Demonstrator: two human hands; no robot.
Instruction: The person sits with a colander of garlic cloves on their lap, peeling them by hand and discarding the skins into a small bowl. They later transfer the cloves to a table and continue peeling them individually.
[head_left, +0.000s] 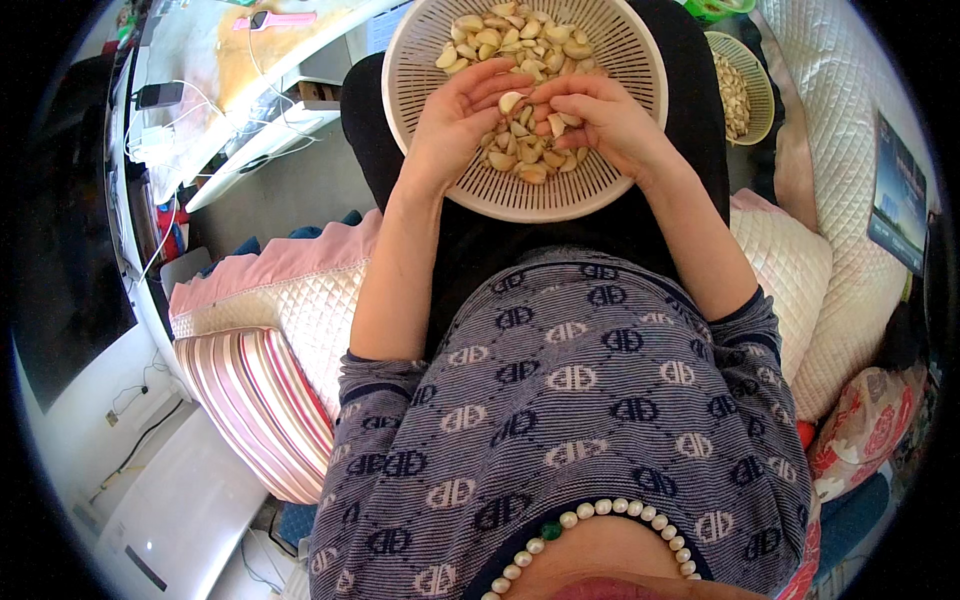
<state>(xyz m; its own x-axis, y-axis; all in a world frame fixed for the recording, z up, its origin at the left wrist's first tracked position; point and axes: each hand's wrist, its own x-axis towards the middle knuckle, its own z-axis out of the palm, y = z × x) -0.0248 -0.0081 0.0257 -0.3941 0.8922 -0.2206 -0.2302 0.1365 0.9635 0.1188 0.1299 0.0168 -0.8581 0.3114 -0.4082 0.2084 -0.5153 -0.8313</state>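
Note:
A round white plastic colander (525, 210) rests on my lap, with garlic cloves (525, 37) heaped at its far side. A second group of loose cloves (521, 154) lies nearer to me in the same colander. Over it, my left hand (454, 120) pinches one pale garlic clove (511, 102) between thumb and fingers. My right hand (611, 120), palm partly turned up, holds a couple of garlic cloves (559, 124) in its curled fingers. The two hands almost meet above the cloves, and some fingertips are hidden.
To the right stands a smaller yellowish basket (763, 94) with many pale pieces in it, probably garlic. A white quilted cover (817, 135) lies beside it. On the left are a table (202, 52) with a pink-strapped watch (274, 20) and cables, and a striped cushion (251, 405).

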